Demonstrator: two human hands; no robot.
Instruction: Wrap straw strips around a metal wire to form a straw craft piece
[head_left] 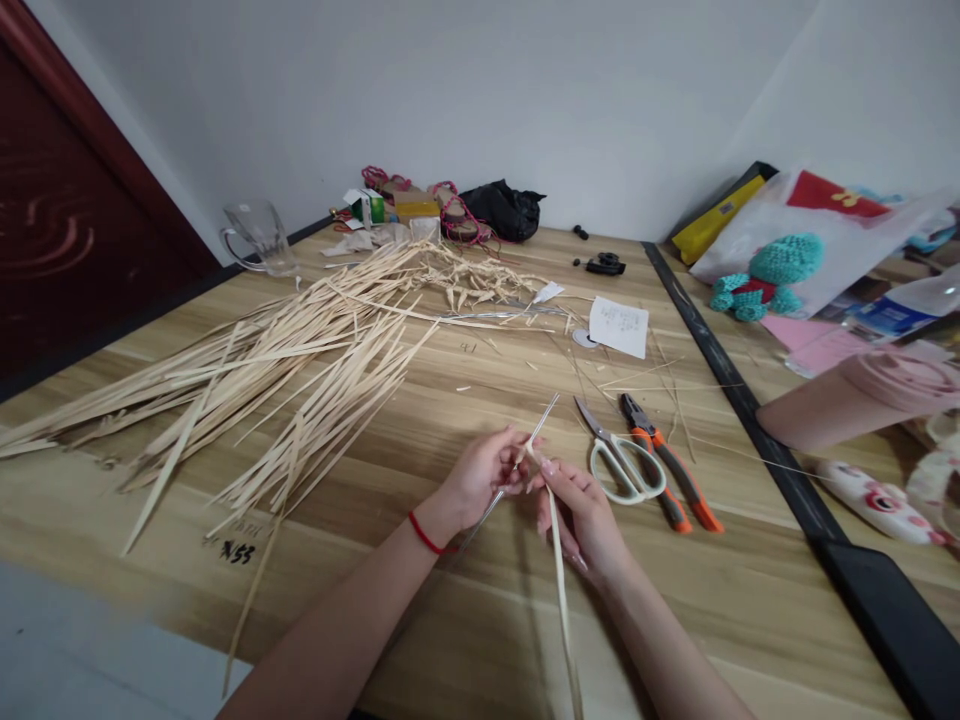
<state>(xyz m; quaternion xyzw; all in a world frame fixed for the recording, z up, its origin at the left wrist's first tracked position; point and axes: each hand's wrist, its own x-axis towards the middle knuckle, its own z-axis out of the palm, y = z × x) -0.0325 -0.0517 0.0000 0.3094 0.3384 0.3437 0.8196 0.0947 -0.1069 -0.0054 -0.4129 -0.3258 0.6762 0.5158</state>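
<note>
My left hand (486, 470), with a red string on its wrist, is closed on thin metal rods (543, 418) that slant up to the right past its fingertips. My right hand (581, 510) sits just beside it, pinching a pale flat strip (561, 590). The strip loops around the rods between both hands, and its long tail hangs toward the bottom edge. White-handled scissors (627, 470) and orange-handled pliers (671, 465) lie to the right of my right hand.
Many pale strips (285, 350) spread over the left of the wooden table (420, 600). A glass mug (259, 240) and a black bag (506, 208) stand behind. A paper note (619, 327) lies beyond the scissors. A pink roll (855, 400) and a turquoise doll (784, 265) are at the right.
</note>
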